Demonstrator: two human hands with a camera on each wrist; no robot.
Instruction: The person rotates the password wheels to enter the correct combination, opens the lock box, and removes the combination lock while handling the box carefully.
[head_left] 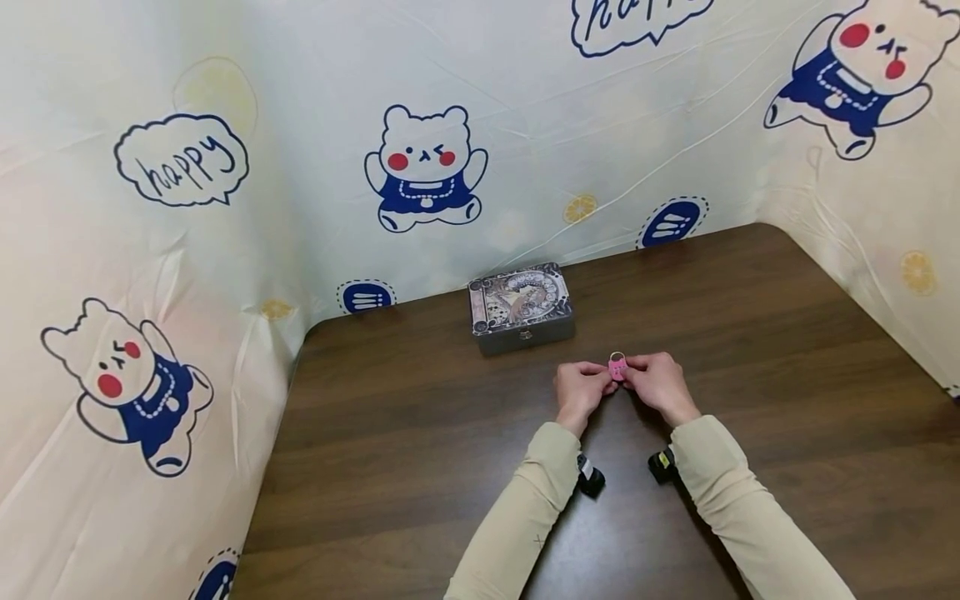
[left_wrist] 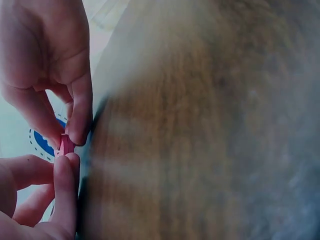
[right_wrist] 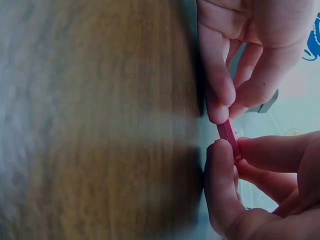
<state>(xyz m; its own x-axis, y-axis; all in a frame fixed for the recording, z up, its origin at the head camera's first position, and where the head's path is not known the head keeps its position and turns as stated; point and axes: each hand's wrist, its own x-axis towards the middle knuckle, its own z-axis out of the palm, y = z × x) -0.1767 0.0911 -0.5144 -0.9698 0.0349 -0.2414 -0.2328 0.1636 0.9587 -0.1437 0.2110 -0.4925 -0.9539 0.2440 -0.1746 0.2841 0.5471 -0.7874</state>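
Between my two hands is a small pink padlock (head_left: 618,369) with a round, gold-coloured shackle standing up at its top. My left hand (head_left: 581,390) pinches one side of it with thumb and fingertips. On the opposite side, my right hand (head_left: 662,385) pinches it the same way. The right wrist view shows the narrow edge of the pink body (right_wrist: 227,135) between both sets of fingertips. In the left wrist view only a sliver of pink (left_wrist: 65,144) shows; fingers hide the rest.
A dark grey tin box (head_left: 525,308) with a patterned lid and a small front clasp stands behind my left hand, near the back edge of the brown wooden table (head_left: 405,442). Printed cloth curtains (head_left: 300,167) enclose the table at the back and sides.
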